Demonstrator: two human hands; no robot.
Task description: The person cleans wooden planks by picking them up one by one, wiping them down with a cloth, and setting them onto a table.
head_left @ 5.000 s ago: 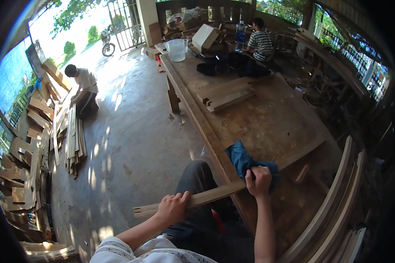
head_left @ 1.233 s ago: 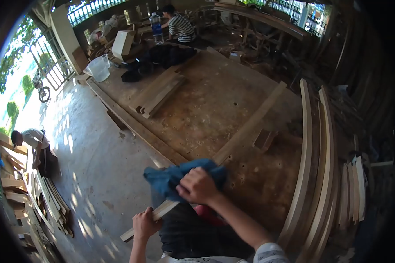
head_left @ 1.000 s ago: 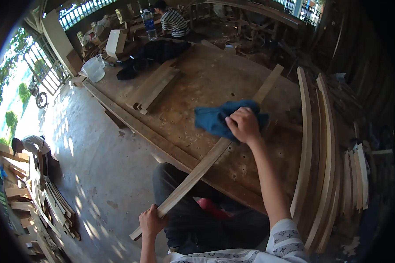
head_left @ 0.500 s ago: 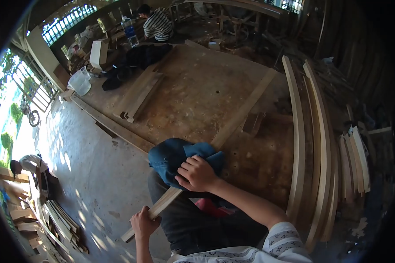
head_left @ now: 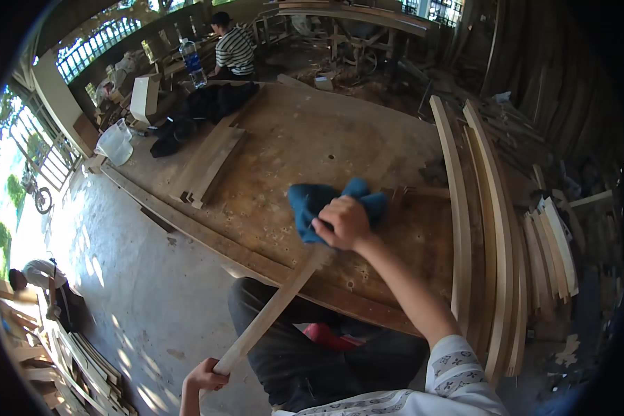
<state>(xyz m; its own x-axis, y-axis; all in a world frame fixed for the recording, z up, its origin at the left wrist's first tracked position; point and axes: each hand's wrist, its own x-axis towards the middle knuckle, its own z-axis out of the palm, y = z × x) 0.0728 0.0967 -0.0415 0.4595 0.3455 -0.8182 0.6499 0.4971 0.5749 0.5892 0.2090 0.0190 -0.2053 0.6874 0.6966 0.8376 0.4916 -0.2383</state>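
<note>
My left hand (head_left: 207,375) is closed around the near end of a pale wooden slat (head_left: 274,305), low on the left beside my knee. The slat slants up over the table edge toward the middle of the table. A crumpled blue cloth (head_left: 310,206) lies over the slat farther along, and my right hand (head_left: 345,223) grips it from above, knuckles up. Cloth and hand cover part of the slat, and its far end is hard to make out.
The wooden table (head_left: 284,145) carries stacked boards (head_left: 215,163), a dark garment (head_left: 211,104) and a clear plastic container (head_left: 116,143). Long planks (head_left: 496,229) line the right side. One person (head_left: 234,48) sits at the back; another (head_left: 45,277) bends at the left.
My right hand and the blue cloth have moved away from me along the slat. My left hand, still holding the slat, now appears lower and farther left. The camera view has shifted slightly.
</note>
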